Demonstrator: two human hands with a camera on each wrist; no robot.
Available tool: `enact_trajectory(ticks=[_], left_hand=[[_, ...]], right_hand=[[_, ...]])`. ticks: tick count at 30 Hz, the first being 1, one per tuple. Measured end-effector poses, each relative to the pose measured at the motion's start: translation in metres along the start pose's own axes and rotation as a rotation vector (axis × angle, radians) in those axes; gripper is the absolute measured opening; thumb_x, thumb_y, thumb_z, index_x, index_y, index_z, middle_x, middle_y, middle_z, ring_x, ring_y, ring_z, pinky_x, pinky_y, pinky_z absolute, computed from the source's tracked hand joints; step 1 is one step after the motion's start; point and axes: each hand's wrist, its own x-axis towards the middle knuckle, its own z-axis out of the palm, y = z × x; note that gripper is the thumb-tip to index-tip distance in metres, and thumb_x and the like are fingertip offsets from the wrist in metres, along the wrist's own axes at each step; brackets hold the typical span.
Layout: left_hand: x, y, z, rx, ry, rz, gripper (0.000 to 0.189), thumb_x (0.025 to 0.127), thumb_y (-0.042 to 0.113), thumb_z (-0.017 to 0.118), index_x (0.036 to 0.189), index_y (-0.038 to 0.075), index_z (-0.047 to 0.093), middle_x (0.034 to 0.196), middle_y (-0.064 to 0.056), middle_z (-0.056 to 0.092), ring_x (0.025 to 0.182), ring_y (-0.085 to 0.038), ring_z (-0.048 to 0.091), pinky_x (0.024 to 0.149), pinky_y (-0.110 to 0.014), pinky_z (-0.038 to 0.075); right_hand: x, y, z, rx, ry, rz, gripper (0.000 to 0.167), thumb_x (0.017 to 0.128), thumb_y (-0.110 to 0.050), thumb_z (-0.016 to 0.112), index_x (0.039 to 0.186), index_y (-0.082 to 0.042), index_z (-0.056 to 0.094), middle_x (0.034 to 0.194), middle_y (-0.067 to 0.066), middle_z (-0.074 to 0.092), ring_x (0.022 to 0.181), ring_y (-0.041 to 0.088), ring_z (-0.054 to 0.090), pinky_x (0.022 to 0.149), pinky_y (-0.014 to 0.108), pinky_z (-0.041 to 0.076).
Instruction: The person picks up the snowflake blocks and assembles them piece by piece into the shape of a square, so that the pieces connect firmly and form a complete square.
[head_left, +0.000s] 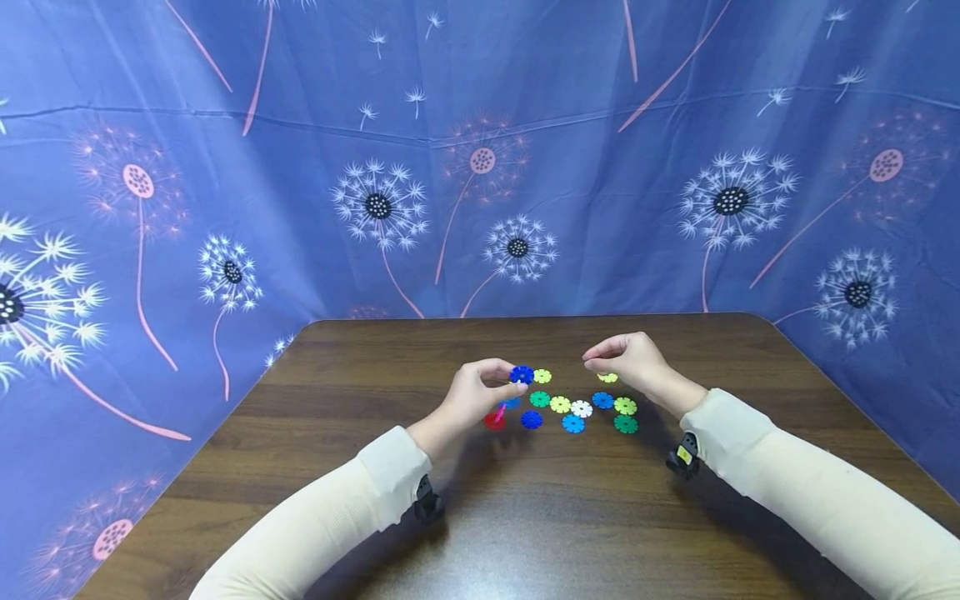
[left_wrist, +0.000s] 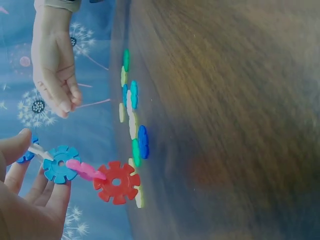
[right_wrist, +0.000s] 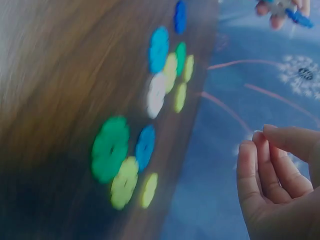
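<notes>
- Blue cloth (head_left: 570, 167) printed with white and pink dandelion heads hangs behind and to both sides of a dark brown wood-grain table (head_left: 525, 517); no brand, label or writing can be read anywhere.
- Loose plastic gear-edged discs (head_left: 581, 408) lie flat in a small cluster at the table's middle, in green, yellow-green, white and blue, some touching one another.
- Raised above the left end of that cluster, the left hand (head_left: 474, 395) pinches a short chain of joined discs (left_wrist: 90, 175) between thumb and curled fingers: a dark blue disc (head_left: 521, 374) on top, then light blue, pink and a red disc (left_wrist: 116, 182) lowest, close over the table.
- The right hand (head_left: 626, 360) hovers above the right end of the cluster, fingers curled loosely with thumb and fingertips close together; nothing shows between them. A yellow-green disc (head_left: 607, 377) lies just beneath it.
- Cream sleeves cover both forearms, each with a small black device at the wrist.
- Both wrist views are blurred, so disc edges there are hard to make out; the head view partly hides the chain behind the left hand.
</notes>
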Motion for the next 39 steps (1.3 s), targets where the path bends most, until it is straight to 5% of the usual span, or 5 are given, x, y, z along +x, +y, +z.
enact_trajectory(ticks=[9, 17, 22, 28, 39], left_hand=[[0.0, -0.004, -0.002, -0.136, 0.038, -0.087, 0.016, 0.087, 0.015, 0.073, 0.094, 0.002, 0.07, 0.094, -0.016, 0.074, 0.074, -0.008, 0.067, 0.068, -0.033, 0.054], [-0.001, -0.007, -0.001, -0.35, 0.064, -0.17, 0.013, 0.087, 0.013, 0.073, 0.091, 0.001, 0.068, 0.09, -0.012, 0.074, 0.075, -0.012, 0.069, 0.083, -0.04, 0.056], [-0.001, -0.009, -0.002, -0.425, 0.055, -0.17, 0.01, 0.087, 0.008, 0.071, 0.09, 0.0, 0.067, 0.084, -0.005, 0.073, 0.079, -0.016, 0.071, 0.087, -0.041, 0.055], [0.0, -0.01, -0.001, -0.467, 0.084, -0.177, 0.009, 0.087, 0.004, 0.07, 0.092, -0.003, 0.067, 0.078, 0.002, 0.071, 0.085, -0.019, 0.071, 0.092, -0.045, 0.053], [-0.001, -0.017, -0.001, -0.478, 0.113, -0.178, 0.005, 0.089, 0.007, 0.068, 0.09, 0.002, 0.07, 0.079, 0.006, 0.07, 0.079, -0.009, 0.068, 0.089, -0.039, 0.054]], right_hand=[[0.019, 0.014, -0.008, -0.062, -0.03, 0.069, 0.034, 0.081, -0.018, 0.077, 0.106, 0.005, 0.07, 0.087, 0.002, 0.074, 0.074, 0.01, 0.064, 0.077, 0.033, 0.053], [0.031, 0.029, -0.007, -0.097, -0.042, 0.141, 0.034, 0.081, -0.015, 0.077, 0.107, 0.004, 0.07, 0.087, 0.002, 0.072, 0.079, 0.022, 0.066, 0.081, 0.038, 0.053], [0.037, 0.041, -0.007, -0.114, -0.079, 0.184, 0.035, 0.083, -0.015, 0.075, 0.111, 0.004, 0.068, 0.107, 0.014, 0.068, 0.085, 0.025, 0.064, 0.083, 0.041, 0.052], [0.044, 0.052, -0.01, -0.143, -0.115, 0.211, 0.038, 0.081, -0.015, 0.077, 0.112, 0.003, 0.067, 0.118, 0.02, 0.064, 0.094, 0.027, 0.065, 0.088, 0.044, 0.051], [0.051, 0.059, -0.005, -0.183, -0.132, 0.216, 0.032, 0.075, -0.008, 0.081, 0.103, 0.004, 0.069, 0.094, 0.011, 0.068, 0.081, 0.022, 0.062, 0.077, 0.037, 0.052]])
